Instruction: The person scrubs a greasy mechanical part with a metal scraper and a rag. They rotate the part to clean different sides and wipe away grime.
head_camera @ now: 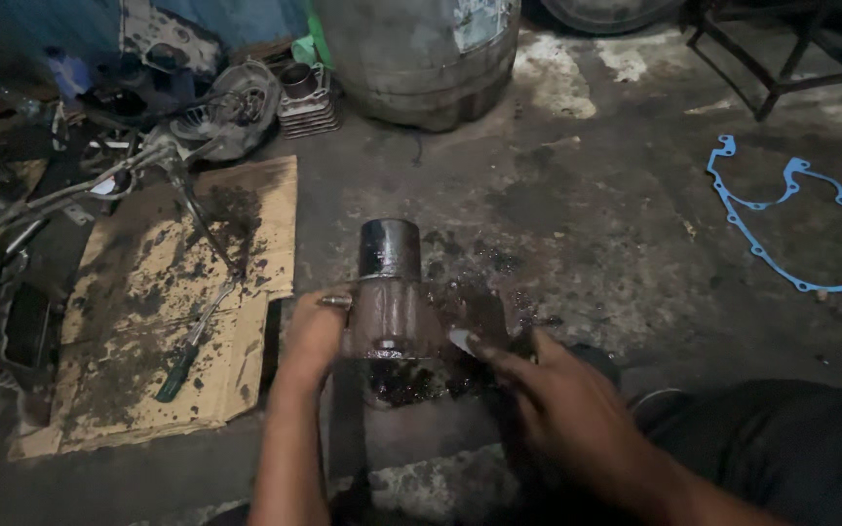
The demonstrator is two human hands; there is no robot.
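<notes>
Dim workshop, oily concrete floor (577,214), I'm sitting low w/ my dark trouser leg (782,448) at near right. Far centre stands a big metal drum (411,58); a finned cylinder block (306,102) sits just left of it, next to an engine cover (231,112) and a tangle of cables far left. Left of me lies stained cardboard (177,302) w/ a green-handled screwdriver (192,341) on it. Far right on the floor: a blue gasket (796,219), well apart from everything I'm touching.

The piece in hand is a rusty metal cylinder part (392,292), dead centre, just ahead of both hands, standing on a dark oil patch. Its long axis runs near-to-far from me: the shiny dark sleeve end points far, the flanged wider end sits near, facing me.

My left hand (314,341) is wrapped around the part's left flank, fingers closed on it, gripping. A short stud sticks out by my thumb. My right hand (557,399) is the looser one: fingers partly extended, index tip touching the near right edge of the flange where a pale spot shows. It's not clamped on anything as far as I can tell, more open than shut. Left hand is closer in on the body; right comes in from near right, at the flange only.
</notes>
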